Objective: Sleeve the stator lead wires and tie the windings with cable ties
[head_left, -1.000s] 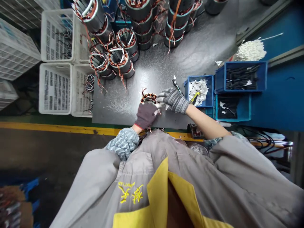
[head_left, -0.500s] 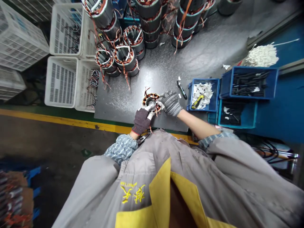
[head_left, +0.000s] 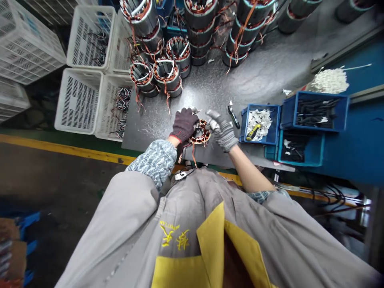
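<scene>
A small motor stator (head_left: 199,138) with copper windings lies on the dark tabletop close to my body, its orange leads hanging toward the near edge. My left hand (head_left: 184,123), in a dark maroon glove with greyish fingertips, is closed at the stator's left and far side; the exact grip is partly hidden. On the other side is my right hand (head_left: 221,130) in a grey striped glove. Its fingers are apart, with the thumb side close to or touching the stator's right rim. A black-and-green cutter or marker (head_left: 233,116) lies just beyond it.
Taller stators (head_left: 167,76) stand at the back left, some stacked. On the right, a blue bin (head_left: 279,124) holds white scraps and a yellow-handled tool (head_left: 253,132). Bins of black sleeves (head_left: 316,108) sit farther right. White crates (head_left: 78,100) line the left side.
My left hand has moved from the stator's near side to its left and far side. The right hand's fingers have spread. The stator appears turned, its leads now toward me.
</scene>
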A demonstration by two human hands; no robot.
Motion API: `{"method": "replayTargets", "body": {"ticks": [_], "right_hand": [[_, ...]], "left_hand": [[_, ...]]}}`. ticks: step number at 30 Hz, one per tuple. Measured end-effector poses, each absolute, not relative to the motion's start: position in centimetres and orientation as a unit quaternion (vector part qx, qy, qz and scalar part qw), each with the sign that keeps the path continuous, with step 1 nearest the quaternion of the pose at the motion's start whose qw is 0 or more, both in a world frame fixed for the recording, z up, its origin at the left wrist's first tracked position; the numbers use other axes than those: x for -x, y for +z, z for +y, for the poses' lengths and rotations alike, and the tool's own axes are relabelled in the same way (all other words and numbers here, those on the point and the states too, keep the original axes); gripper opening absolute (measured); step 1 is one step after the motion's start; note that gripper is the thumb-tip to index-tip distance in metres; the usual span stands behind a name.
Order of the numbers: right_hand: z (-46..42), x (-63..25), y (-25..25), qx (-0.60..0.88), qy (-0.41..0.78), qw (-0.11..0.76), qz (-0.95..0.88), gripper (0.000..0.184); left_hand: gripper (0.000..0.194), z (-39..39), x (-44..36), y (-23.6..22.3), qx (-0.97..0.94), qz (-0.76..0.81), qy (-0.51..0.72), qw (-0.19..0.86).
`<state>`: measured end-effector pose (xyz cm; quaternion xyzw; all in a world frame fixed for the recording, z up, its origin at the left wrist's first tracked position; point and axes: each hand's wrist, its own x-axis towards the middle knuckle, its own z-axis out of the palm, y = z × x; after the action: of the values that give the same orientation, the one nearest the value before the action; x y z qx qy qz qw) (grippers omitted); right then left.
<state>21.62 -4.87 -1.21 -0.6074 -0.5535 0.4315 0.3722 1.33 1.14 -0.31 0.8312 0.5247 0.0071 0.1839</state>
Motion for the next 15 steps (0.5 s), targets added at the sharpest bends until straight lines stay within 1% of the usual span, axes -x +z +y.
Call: {"method": "replayTargets", "body": {"ticks": [3, 4, 5, 8, 11, 12, 15], "right_hand": [[-4.3, -19.8, -0.8, 0.631, 0.298, 0.122, -0.706, 0.045], [-4.0, -19.4, -0.5, 0.632, 0.264, 0.06, -0.726, 0.044], [-3.7, -19.1, -0.2, 0.636, 0.241, 0.018, -0.733, 0.045], [-2.7, -18.7, 0.8, 0.657, 0.218, -0.044, -0.72, 0.047], [-1.7, -18.6, 1.2, 0.672, 0.219, -0.064, -0.705, 0.047], [-1.4, -18.6, 1.1, 0.673, 0.22, -0.062, -0.703, 0.045], [-0.4, -18.6, 0.8, 0.678, 0.24, -0.059, -0.692, 0.039]], "left_hand": [[0.028, 2.9, -1.7, -1.4, -0.831, 0.51, 0.004, 0.22], [0.029, 3.4, -1.6, -1.7, -0.83, 0.503, 0.006, 0.239], [0.03, 3.8, -1.5, -1.9, -0.83, 0.496, 0.008, 0.257], [0.035, 3.9, -1.0, -2.3, -0.838, 0.47, 0.01, 0.279], [0.045, 2.1, -1.2, -2.6, -0.853, 0.453, 0.052, 0.254], [0.044, 1.5, -1.4, -2.7, -0.851, 0.458, 0.076, 0.247], [0.027, 0.6, -1.2, -3.4, -0.823, 0.482, 0.13, 0.272]]}}
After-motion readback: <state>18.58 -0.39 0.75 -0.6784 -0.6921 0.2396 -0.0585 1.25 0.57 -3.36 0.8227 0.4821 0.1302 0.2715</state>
